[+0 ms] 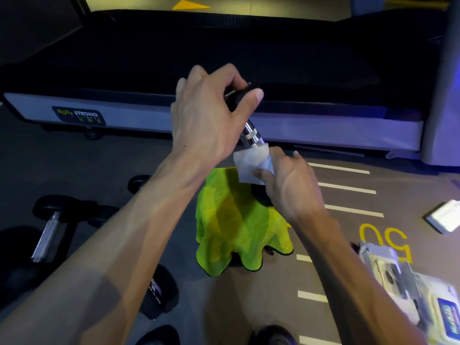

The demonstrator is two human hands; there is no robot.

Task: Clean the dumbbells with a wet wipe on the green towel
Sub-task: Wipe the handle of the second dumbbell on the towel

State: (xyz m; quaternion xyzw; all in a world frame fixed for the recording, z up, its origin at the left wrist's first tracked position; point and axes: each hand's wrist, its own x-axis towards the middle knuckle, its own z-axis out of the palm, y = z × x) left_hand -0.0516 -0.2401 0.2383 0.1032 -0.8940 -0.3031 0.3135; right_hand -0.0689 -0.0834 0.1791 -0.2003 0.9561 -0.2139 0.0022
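A dumbbell (252, 134) with a chrome handle and black heads stands tilted, its lower head resting on the green towel (234, 227). My left hand (209, 118) grips the upper black head from above. My right hand (288, 185) holds a white wet wipe (251, 163) wrapped around the lower part of the chrome handle. Most of the lower head is hidden behind my right hand.
A second dumbbell (49, 227) lies on the floor at the left, with another black head (138, 183) beyond it. Wet wipe packs (408, 282) lie at the right, a white box (445, 215) beyond them. A treadmill base (124, 115) runs across behind.
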